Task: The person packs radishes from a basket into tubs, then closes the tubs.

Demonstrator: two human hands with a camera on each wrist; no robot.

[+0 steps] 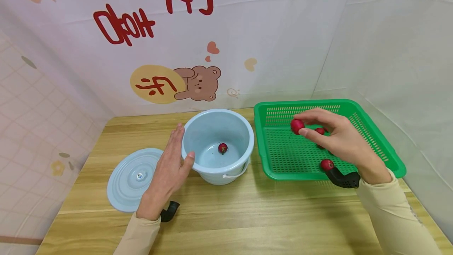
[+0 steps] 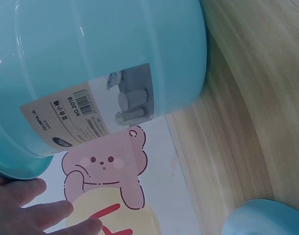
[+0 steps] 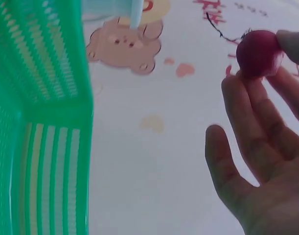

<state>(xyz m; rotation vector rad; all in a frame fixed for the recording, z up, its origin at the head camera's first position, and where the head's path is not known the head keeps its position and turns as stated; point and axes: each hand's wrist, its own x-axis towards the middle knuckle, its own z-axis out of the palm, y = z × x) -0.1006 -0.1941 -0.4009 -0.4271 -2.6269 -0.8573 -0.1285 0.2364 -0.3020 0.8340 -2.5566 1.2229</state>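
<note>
Between thumb and fingertips, my right hand pinches a red radish above the green basket. The right wrist view shows the same radish with a thin root trailing from it. Against the left rim of a light blue bucket rests my left hand, fingers straight. One radish lies on the bucket's floor. In the basket sits another radish near the front, and at least one more radish is partly hidden behind my right hand.
A round blue lid lies on the wooden table left of the bucket, partly under my left forearm. The bucket's white handle hangs at its front. Behind stands a wall covering with a bear print.
</note>
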